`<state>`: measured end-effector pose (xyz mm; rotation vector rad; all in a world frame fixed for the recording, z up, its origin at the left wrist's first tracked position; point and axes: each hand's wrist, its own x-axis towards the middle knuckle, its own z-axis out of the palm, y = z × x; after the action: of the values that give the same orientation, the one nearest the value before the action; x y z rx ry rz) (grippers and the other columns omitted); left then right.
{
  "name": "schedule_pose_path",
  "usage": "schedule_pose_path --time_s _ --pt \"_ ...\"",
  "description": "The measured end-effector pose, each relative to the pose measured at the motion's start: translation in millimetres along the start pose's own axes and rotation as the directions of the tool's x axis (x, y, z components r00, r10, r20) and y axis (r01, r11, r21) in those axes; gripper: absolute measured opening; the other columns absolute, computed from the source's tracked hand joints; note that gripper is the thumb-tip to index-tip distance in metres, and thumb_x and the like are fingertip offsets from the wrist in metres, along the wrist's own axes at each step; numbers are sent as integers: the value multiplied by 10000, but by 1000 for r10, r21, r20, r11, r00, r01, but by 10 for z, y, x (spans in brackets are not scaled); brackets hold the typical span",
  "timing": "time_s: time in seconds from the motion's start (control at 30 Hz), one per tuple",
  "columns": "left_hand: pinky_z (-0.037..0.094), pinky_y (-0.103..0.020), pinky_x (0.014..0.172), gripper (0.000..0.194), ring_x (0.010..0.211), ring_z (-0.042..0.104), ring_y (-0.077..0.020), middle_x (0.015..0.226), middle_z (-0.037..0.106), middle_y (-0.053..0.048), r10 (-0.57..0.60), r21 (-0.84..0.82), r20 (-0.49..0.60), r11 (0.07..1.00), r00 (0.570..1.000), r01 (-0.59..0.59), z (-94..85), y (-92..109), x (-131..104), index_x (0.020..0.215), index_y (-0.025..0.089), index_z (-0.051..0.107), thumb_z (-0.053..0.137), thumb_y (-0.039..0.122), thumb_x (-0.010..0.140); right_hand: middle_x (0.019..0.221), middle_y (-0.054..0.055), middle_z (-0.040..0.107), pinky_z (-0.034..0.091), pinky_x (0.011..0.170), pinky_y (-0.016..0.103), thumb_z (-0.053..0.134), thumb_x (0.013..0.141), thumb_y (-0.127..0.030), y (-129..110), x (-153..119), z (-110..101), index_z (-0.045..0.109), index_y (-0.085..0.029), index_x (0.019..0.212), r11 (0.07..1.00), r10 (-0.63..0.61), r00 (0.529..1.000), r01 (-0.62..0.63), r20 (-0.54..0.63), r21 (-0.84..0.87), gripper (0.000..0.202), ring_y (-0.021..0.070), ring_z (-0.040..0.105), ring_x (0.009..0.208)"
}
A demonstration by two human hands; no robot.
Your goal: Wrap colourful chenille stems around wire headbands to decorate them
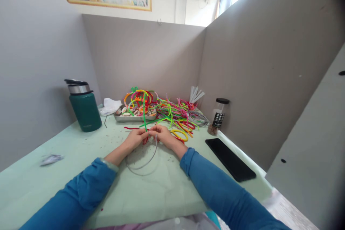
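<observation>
Over the counter (172, 194), a green pipe cleaner (145, 113) is pinched upright by the left grip (136, 139), a grey wire (155, 147) by the right grip (164, 136), apparently for control. Colourful stems (175, 109) are heaped behind, presumably for reach.

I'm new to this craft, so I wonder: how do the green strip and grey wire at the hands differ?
Colour: the green strip is vivid, the grey wire dull.
Shape: the green strip runs nearly straight up the picture from the left hand; the grey wire curves below the right hand.
Both are long and thin.
</observation>
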<state>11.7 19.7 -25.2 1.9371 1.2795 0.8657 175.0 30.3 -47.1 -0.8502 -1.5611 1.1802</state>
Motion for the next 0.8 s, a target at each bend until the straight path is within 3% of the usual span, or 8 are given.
schedule_pose_path --time_s 0.57,0.8 --pt "99 -256 418 426 365 211 -47 389 342 53 -143 -213 103 963 984 162 13 93 -47 522 172 459 555 544 707 532 -55 453 271 420 201 650 708 -413 -38 -38 -2 562 -163 741 998 -48 998 49 33 -51 268 68 367 451" --pt "116 -236 392 401 349 228 -38 391 367 54 -130 -208 58 968 990 139 16 54 -20 539 171 445 547 518 713 563 -52 488 289 411 202 674 688 -380 -23 -12 10 552 -158 791 999 -12 1000 12 -4 -35 274 67 389 442"
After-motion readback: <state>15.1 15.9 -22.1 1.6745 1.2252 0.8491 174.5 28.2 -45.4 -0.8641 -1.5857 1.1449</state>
